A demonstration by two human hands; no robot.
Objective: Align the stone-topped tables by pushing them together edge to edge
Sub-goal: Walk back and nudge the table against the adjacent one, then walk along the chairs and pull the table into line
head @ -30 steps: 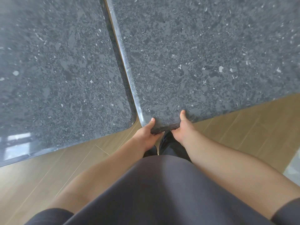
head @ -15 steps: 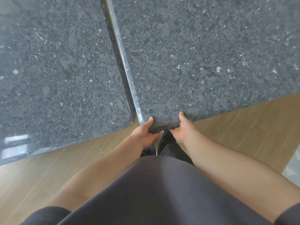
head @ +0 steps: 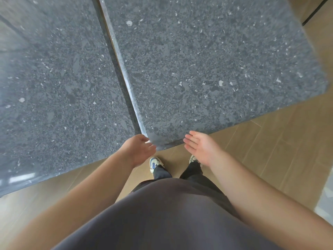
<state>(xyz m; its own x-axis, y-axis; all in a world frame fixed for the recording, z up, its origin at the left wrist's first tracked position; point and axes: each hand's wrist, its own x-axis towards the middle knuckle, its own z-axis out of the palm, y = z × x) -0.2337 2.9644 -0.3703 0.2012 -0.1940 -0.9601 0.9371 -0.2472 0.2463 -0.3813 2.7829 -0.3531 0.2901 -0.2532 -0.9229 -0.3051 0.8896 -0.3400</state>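
Two dark grey speckled stone-topped tables fill the upper view. The left table (head: 54, 91) and the right table (head: 207, 65) lie side by side with only a thin dark seam between their long edges. The right table's near corner sticks out a little closer to me than the left one's. My left hand (head: 138, 150) hovers at that near corner, fingers loosely spread, holding nothing. My right hand (head: 200, 146) is off the table's near edge, palm up and fingers apart.
Light wooden floor (head: 270, 150) runs under and around the tables. My two feet in pale shoes (head: 155, 163) stand just in front of the right table's corner. A dark cable or leg (head: 317, 9) shows at the top right.
Both hands have let go of the right table's near corner and pulled back, open. The gap between the tables has narrowed to a thin seam, and the view has risen.
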